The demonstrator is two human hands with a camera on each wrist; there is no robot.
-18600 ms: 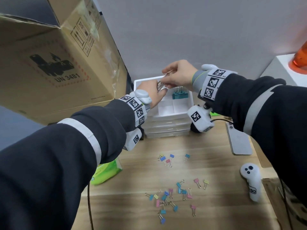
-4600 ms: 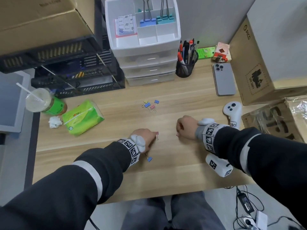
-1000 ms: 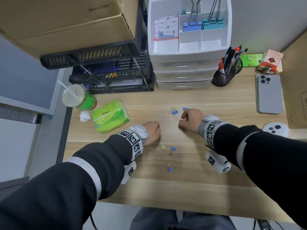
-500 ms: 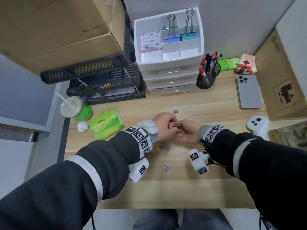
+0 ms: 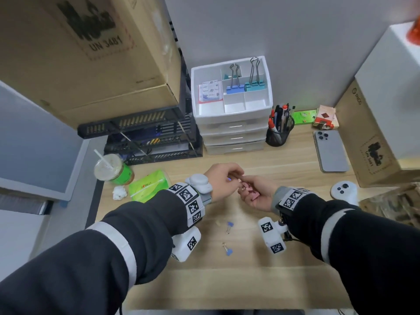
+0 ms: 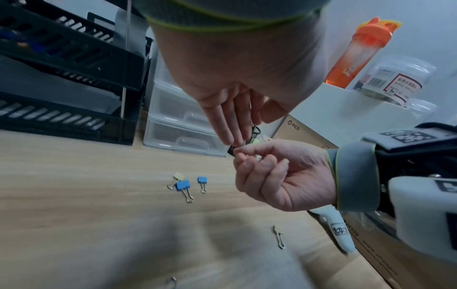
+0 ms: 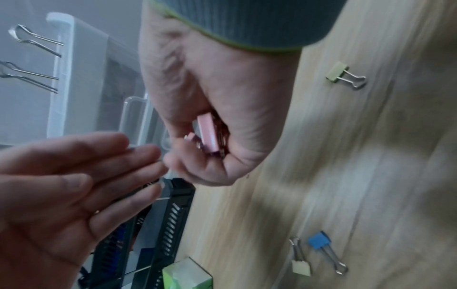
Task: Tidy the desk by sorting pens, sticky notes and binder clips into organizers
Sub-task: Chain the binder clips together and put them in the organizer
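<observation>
My right hand (image 5: 254,194) lies palm up above the desk, its fingers curled round several pink binder clips (image 5: 251,192). The right wrist view shows those pink clips (image 7: 207,135) inside the curled fingers. My left hand (image 5: 235,176) reaches over with straight fingers (image 6: 228,125) that touch the right hand's fingertips; I see nothing in its palm (image 7: 61,191). Loose blue clips (image 5: 230,225) and a yellow clip (image 7: 337,74) lie on the desk below. The white drawer organizer (image 5: 231,133) at the back holds sticky notes (image 5: 210,90) and large blue and teal clips (image 5: 244,87).
A black pen cup (image 5: 279,135) stands right of the organizer, with a phone (image 5: 330,151) and a white controller (image 5: 343,189) further right. Cardboard boxes (image 5: 372,142) line the right edge. A green tissue pack (image 5: 147,185), a drink cup (image 5: 111,169) and black trays (image 5: 145,137) sit left.
A second ago both hands were apart, curled on the desk. They have come together; the right palm has turned up with the pink clips and the left fingers have straightened over it.
</observation>
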